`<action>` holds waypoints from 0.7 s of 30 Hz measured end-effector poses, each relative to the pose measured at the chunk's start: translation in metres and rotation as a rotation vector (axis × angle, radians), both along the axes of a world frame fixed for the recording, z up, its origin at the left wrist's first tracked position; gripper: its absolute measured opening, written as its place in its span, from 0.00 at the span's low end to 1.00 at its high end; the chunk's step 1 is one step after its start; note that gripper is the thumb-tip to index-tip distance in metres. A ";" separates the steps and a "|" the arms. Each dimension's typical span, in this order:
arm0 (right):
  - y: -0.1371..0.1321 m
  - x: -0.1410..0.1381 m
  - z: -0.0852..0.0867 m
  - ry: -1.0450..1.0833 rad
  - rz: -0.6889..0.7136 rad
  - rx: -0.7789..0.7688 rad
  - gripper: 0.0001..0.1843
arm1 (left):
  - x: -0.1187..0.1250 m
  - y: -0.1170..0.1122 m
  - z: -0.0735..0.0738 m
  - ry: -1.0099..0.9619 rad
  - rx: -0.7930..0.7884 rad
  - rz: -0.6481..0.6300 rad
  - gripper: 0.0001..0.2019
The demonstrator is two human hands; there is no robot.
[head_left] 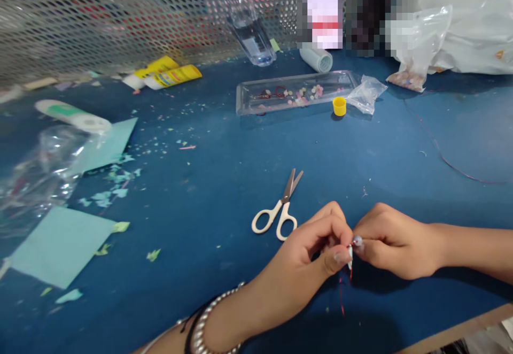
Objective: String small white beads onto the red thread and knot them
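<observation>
Left hand [308, 260] pinching red thread [351, 275], right hand [401, 244] bead [358, 242]; scissors [285, 201] just beside left, tray [250, 101] beyond.

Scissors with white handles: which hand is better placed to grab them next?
Probably the left hand: it is close beside the scissors, while the right hand is farther off, beyond the left. Both are busy with red thread, though.

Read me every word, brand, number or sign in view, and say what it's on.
No text is legible.
Yellow tubes: markings present, too small and blurred to read.
Clear bottle: pale patch, no readable letters.
Pale panel with a red band: partly pixelated, nothing readable.
White bag: small orange mark, unreadable.
</observation>
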State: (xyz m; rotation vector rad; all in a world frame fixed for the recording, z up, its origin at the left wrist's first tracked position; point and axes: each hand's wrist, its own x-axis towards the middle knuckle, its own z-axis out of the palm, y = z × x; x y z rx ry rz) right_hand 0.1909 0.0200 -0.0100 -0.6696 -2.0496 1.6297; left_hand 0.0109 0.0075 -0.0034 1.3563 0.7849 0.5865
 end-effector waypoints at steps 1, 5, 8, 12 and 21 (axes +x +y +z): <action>0.000 0.000 0.000 -0.003 -0.005 0.008 0.15 | 0.000 0.000 0.000 0.006 0.007 0.017 0.18; -0.002 0.000 0.000 -0.016 -0.008 0.064 0.16 | 0.001 -0.001 -0.001 0.077 0.062 0.076 0.14; -0.003 -0.001 0.000 -0.042 -0.016 0.111 0.16 | 0.001 -0.002 0.000 0.218 0.216 0.128 0.12; -0.003 0.000 0.002 -0.054 -0.030 0.096 0.16 | 0.000 -0.001 0.001 0.315 0.397 0.180 0.11; 0.001 0.002 0.003 0.031 -0.015 -0.160 0.18 | -0.003 -0.003 -0.005 0.141 0.209 0.027 0.11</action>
